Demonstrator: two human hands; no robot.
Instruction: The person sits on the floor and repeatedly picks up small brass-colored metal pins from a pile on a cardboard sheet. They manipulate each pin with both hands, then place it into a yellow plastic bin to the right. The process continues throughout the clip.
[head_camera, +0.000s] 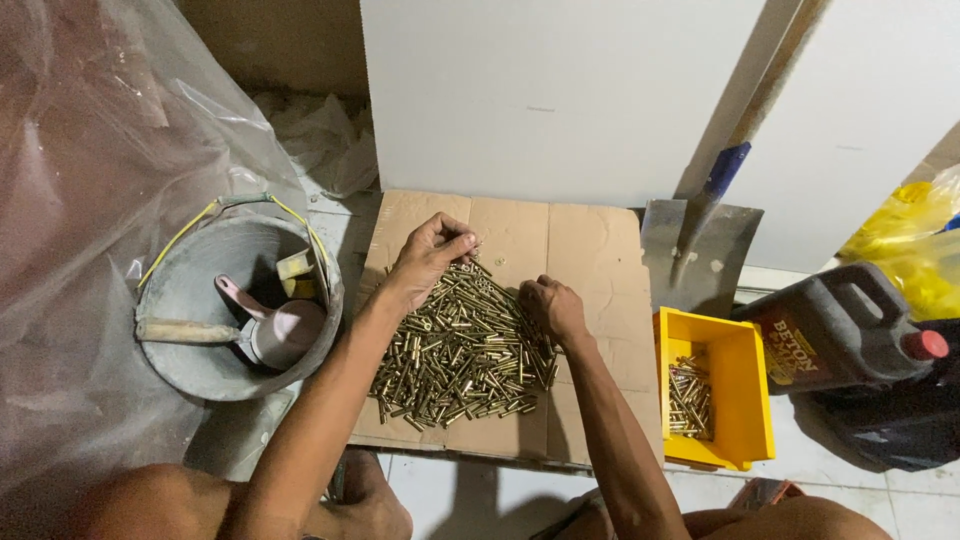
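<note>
Your pile of small brass pins (462, 350) lies heaped in the middle of a flat sheet of cardboard (590, 250) on the floor, and everything else sits around that pile. Your left hand (432, 250) is raised at the pile's far edge, fingertips pinched together on what looks like a pin or two, though they are too small to tell for sure. Your right hand (553, 308) rests curled, knuckles up, on the pile's right side, touching the pins; you cannot tell whether it grips any. The two hands are apart, with pins between them. Just right of the pile, off the cardboard's edge, stands a yellow bin (745, 400) with a smaller lot of the same pins inside. Beyond the bin a shovel (700, 250) leans on the white wall, and a dark jug (830, 325) with a red cap lies further right. Left of the pile sits a grey bucket (180, 300) holding a trowel (200, 332) and a scoop.
</note>
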